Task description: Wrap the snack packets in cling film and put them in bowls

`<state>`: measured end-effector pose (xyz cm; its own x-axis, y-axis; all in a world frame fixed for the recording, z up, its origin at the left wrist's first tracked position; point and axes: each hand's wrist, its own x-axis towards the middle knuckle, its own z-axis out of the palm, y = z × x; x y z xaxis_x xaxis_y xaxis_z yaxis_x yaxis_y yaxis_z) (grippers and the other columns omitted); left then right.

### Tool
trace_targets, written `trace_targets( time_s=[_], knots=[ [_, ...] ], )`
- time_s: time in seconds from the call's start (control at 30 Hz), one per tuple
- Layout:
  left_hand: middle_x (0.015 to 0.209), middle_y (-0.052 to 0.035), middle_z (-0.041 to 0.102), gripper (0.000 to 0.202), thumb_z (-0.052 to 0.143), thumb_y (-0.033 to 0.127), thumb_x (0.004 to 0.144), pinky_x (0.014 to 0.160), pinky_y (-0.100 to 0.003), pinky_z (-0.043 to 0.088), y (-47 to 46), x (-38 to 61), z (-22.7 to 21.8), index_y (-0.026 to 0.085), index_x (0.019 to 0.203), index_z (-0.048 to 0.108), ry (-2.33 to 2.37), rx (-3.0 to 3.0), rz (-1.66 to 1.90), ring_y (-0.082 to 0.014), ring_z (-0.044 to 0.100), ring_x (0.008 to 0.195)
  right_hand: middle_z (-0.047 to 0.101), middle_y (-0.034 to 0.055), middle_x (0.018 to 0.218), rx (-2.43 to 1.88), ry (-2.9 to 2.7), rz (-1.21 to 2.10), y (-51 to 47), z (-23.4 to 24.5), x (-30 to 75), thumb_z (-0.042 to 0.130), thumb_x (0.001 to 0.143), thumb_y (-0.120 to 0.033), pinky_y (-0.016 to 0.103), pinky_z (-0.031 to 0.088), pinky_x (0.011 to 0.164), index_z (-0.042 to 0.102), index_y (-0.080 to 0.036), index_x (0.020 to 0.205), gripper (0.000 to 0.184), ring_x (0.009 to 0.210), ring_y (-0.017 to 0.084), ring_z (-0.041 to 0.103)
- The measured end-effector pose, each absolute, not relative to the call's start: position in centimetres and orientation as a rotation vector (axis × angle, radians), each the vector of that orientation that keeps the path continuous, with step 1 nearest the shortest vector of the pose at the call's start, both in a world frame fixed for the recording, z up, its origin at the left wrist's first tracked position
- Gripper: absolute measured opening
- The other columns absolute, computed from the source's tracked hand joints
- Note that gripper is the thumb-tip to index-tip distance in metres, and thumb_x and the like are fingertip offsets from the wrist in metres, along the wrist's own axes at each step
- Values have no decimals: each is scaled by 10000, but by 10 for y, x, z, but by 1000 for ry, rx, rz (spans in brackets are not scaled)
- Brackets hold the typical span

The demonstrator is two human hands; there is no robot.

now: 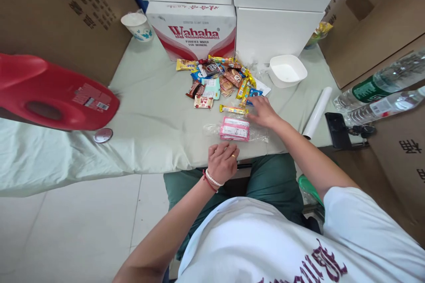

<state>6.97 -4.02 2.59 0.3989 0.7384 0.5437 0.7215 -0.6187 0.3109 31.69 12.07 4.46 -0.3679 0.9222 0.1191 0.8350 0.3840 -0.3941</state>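
Note:
My right hand (264, 112) reaches over the table with its fingers apart, the fingertips by a blue snack packet (255, 93) at the near right of a heap of wrapped snacks (229, 78). Whether they touch it I cannot tell. A yellow stick-shaped wrapper (233, 109) lies just left of this hand. Below it is a pink-and-white packet (235, 129) in clear plastic film. At the table's front edge, my left hand (222, 161) rests with curled fingers, near the pink packet; nothing shows in it. A white packet with red print (203, 101) lies at the heap's near left.
Behind the heap stand a Wahaha carton (195, 31) and white boxes. A white bowl (287, 70) sits to the right, with a white roll (318, 112), plastic bottles (381, 88) and a black phone (338, 130). On the left are a red jug (56, 90), a round lid (103, 135) and paper cup (137, 26).

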Motion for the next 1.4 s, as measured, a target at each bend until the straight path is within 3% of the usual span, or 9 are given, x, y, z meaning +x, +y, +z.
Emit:
trace_targets(
  time_s=[0.13,0.33,0.5,0.67,0.83,0.97,1.13,1.3,1.4],
  knots=[
    [1318,-63,741,355,540,183,934,910,-468,384,-7,83,30,260,1226,727,1613,2471,779,-294,628,1177,656,189,1294,-1474,-2419,515,151,34,293,792,796,-386,475,377,1084,463,-103,1541,862,1228,368,522],
    [1379,-63,706,357,523,248,951,996,-513,391,31,70,28,267,1254,711,1754,2277,680,-307,588,1228,651,35,732,-1427,-2313,723,169,30,278,651,913,-340,320,410,791,779,-155,950,228,778,203,567],
    [1397,-101,665,400,567,293,896,1095,-546,388,58,49,19,248,1278,679,1899,2058,781,-337,522,1323,618,46,822,-1384,-2171,761,176,30,277,626,908,-335,301,410,757,711,-166,795,220,816,191,558],
    [1432,-187,591,762,684,386,798,1040,-490,482,88,39,10,155,1492,468,1813,1876,746,-331,593,1267,635,113,1031,-1378,-2115,561,157,45,279,590,924,-310,374,451,899,695,-168,1026,204,998,260,571],
    [949,-52,726,508,644,457,854,859,-355,524,107,39,9,192,1285,602,1700,1684,699,-224,680,869,644,113,1072,-1356,-2212,475,109,54,275,584,983,-408,396,443,936,663,-190,1181,305,1034,279,567],
    [795,-25,671,499,712,545,782,748,-328,484,118,42,14,187,1125,665,1747,1635,686,-220,633,775,645,105,1048,-1459,-2358,624,89,37,268,733,900,-423,377,455,896,695,-191,1169,358,1022,277,573],
    [645,10,577,214,670,392,772,640,-288,399,115,24,21,190,715,629,1717,1467,629,-161,531,656,658,117,1100,-1361,-2237,711,89,15,270,715,924,-365,392,468,949,706,-178,1198,331,1048,262,600],
    [593,20,531,198,593,370,838,610,-305,423,94,-7,27,185,783,639,1834,1324,677,-159,507,578,696,107,1087,-1195,-2156,738,86,7,271,656,956,-305,412,472,984,751,-211,1105,200,1071,256,623],
    [785,-33,614,160,561,301,863,744,-360,498,70,-10,39,179,945,625,2101,1309,952,-198,590,725,717,85,1021,-1203,-2109,714,84,8,266,619,973,-285,405,475,977,772,-233,1023,169,1023,244,631]
  ],
)
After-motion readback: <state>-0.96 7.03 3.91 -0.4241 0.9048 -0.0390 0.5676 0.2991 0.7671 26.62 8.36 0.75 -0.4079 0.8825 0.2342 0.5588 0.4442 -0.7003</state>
